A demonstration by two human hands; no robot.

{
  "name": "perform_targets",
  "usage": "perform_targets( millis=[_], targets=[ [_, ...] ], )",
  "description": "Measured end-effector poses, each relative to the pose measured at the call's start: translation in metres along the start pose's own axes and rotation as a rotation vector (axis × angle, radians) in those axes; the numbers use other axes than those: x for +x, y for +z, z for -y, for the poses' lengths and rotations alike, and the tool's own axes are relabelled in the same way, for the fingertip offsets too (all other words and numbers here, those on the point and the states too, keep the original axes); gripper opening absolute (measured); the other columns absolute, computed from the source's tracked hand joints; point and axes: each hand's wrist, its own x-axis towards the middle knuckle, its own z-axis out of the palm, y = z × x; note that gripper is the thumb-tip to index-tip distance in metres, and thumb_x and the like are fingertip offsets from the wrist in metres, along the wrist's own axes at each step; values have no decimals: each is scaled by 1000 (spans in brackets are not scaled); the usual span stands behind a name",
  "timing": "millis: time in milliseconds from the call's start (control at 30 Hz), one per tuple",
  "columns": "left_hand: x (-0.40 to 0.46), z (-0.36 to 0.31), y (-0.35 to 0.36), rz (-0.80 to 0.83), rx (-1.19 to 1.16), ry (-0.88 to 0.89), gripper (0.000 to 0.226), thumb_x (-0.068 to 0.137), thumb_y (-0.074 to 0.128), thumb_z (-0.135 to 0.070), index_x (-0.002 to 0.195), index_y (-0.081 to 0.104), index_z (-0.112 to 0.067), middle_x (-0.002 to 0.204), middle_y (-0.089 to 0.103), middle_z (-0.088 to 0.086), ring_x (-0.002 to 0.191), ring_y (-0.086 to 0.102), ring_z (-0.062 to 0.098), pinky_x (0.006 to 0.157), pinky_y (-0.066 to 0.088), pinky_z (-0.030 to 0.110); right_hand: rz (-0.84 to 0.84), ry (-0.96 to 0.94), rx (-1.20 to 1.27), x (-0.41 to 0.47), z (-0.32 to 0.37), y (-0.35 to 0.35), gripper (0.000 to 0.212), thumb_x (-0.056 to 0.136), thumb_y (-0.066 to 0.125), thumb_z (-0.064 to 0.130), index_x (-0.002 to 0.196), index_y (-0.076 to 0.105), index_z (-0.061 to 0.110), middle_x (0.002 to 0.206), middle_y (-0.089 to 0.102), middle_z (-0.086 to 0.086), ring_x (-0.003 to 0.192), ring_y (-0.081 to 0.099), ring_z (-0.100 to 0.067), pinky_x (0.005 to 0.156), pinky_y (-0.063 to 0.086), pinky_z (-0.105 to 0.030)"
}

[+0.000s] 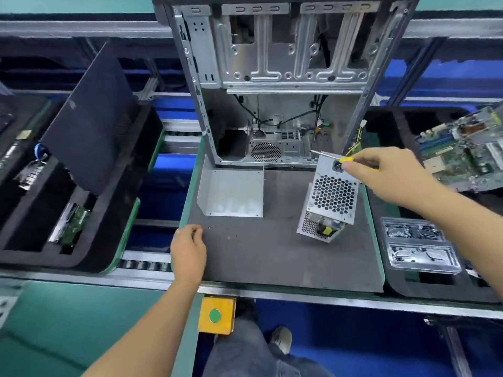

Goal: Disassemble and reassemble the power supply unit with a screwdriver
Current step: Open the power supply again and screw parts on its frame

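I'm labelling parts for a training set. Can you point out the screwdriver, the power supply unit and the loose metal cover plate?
screwdriver [345,160]: head view, on its yellow handle beside the fingers.
power supply unit [333,195]: head view, on its honeycomb vent panel.
metal cover plate [234,193]: head view, middle of its flat face.

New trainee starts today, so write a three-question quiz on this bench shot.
1. True or false: the right hand holds the screwdriver over the PSU.
2. Where does the metal cover lie? A) on the mat, left of the PSU; B) inside the case; C) in the left hand.
3. Fill in: small loose ____ lie on the mat by the left hand.

Key: 1 true; 2 A; 3 screws.
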Motion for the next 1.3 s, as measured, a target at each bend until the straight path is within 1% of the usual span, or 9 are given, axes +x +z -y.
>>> perform_targets(
  millis=[267,433,567,700,800,933,1067,1200,1300],
  targets=[
    [22,-1,-5,129,158,311,10,92,68,-11,95,76,-8,90,71,8,87,60,29,83,45,36,-39,67,141,-15,-28,32,25,89,60,54,90,72,32,92,74,-2,94,66,-21,89,53,-43],
    [11,0,8,183,183,563,14,77,84,-9,90,80,-8,81,67,8,78,57,34,74,49,46,-70,131,232,-25,-39,40,19,87,62,52,96,71,37,94,70,20,97,65,-8,80,46,-25],
    [15,-1,8,181,165,644,10,78,84,-8,87,80,-10,80,68,5,77,57,31,76,48,41,-73,143,257,-30,-42,44,28,88,63,49,107,73,31,99,72,15,98,65,-10,87,49,-29],
    [22,5,-3,58,-4,317,12,93,66,-7,98,76,-12,94,69,-2,89,57,16,85,41,21,-119,138,293,-33,-38,47,20,87,62,51,100,71,38,95,71,20,97,65,-8,85,49,-28],
    [33,15,-13,4,-156,72,19,99,56,-7,106,73,-12,102,69,-1,95,60,16,73,44,5,-141,142,304,-33,-34,49,12,89,63,49,97,69,41,94,70,22,96,65,-7,84,49,-26],
    [45,20,-18,98,-119,93,19,98,57,-6,103,74,-14,101,71,-2,95,62,12,84,42,15,-162,156,304,-33,-31,52,23,92,62,45,106,73,31,96,70,21,96,65,-8,82,47,-24],
    [48,22,-24,155,-141,115,24,96,57,-3,96,73,-21,91,70,-11,85,63,-7,78,42,2,-177,173,334,-33,-24,59,19,93,63,40,105,73,28,97,69,20,96,65,-11,81,46,-24],
    [52,25,-35,218,-214,71,31,97,58,-3,92,69,-32,88,73,-10,80,67,-3,82,52,13,-205,162,347,-34,-19,62,9,94,62,41,97,68,35,95,69,19,94,64,-16,83,49,-34],
    [55,30,-44,287,-145,96,33,91,68,-8,84,68,-40,85,71,-13,77,63,-4,72,47,5,-222,140,354,-36,-19,65,7,95,62,40,95,68,36,92,70,14,93,64,-23,84,50,-39]
  ],
)
